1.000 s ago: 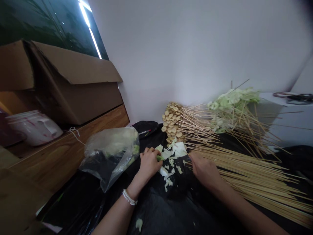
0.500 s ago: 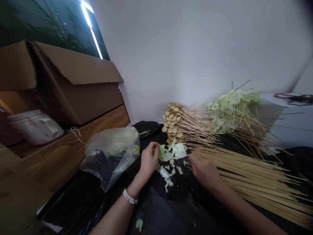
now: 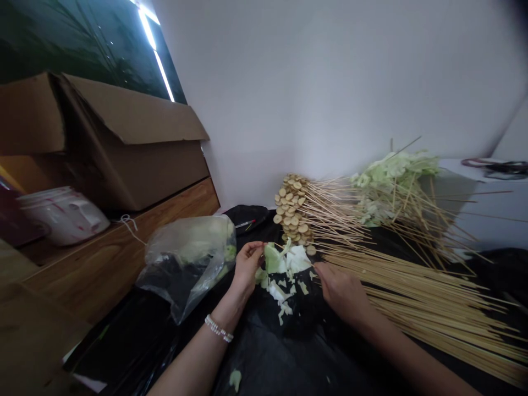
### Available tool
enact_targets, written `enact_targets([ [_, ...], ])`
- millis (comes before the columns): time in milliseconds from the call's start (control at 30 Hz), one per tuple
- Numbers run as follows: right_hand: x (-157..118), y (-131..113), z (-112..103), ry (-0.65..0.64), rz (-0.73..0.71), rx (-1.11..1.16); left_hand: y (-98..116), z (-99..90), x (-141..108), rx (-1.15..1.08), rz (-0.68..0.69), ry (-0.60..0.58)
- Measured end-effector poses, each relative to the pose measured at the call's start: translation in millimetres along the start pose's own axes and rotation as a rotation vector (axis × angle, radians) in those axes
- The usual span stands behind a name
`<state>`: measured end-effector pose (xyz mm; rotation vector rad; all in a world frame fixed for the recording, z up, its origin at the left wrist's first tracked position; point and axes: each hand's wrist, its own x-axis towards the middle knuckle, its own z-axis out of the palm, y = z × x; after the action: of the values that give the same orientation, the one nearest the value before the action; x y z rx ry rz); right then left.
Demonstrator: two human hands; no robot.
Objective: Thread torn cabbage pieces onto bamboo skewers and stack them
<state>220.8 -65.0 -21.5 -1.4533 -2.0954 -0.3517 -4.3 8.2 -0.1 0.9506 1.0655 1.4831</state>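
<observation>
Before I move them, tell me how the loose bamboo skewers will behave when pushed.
The bamboo skewers look thin and straight, so they are probably stiff and light. Lying unbound on the black plastic sheet, they may roll apart if pushed.

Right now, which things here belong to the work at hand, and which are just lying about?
Part of the work: left hand, right hand, torn cabbage pieces, bamboo skewers, skewered round slices, plastic bag of cabbage.
Lying about: cardboard box, white plastic tub, pen.

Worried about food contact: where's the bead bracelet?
In the head view, the bead bracelet circles the wrist of the left hand, lower right of the plastic bag.
</observation>
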Motion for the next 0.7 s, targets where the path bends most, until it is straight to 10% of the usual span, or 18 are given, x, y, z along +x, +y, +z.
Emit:
enact_targets([
  [700,4.6,7.4,-8.1,-0.013,0.060,0.039,1.4,2.9,-6.0,0.467,0.239,-0.216],
])
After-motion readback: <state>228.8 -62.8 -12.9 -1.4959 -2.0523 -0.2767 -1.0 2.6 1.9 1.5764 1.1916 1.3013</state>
